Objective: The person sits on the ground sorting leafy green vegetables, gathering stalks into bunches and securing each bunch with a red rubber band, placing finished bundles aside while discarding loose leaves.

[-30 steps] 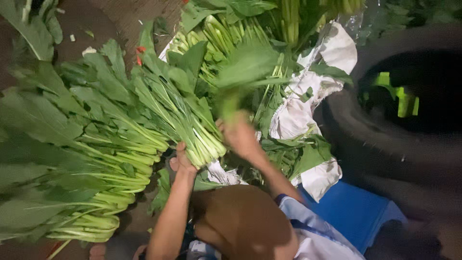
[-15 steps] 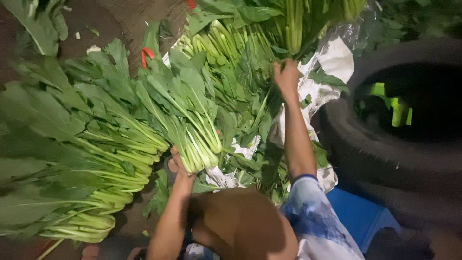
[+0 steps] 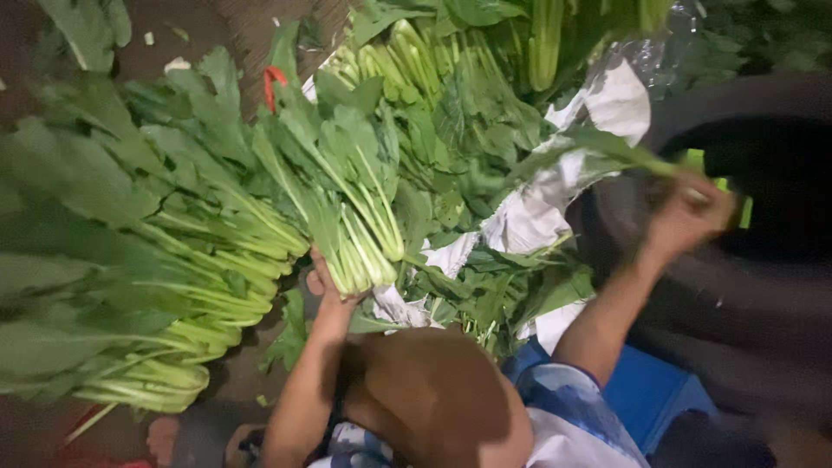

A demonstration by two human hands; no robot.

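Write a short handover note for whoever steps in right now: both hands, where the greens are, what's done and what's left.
Left hand grips a bunch of leafy greens at its stems, above the white sheet.
Right hand holds a single long-stemmed leaf, blurred, over the black tyre.
Done: a stack of bunches lies at the left.
Left: loose greens on the sheet are unbundled.

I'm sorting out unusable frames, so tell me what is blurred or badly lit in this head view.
Head view: the right hand and the leafy stalk it holds are smeared by motion blur; the left hand and the bunch of greens it grips are sharper; the white paper is brightly lit; the black tyre and lower corners sink into shadow.
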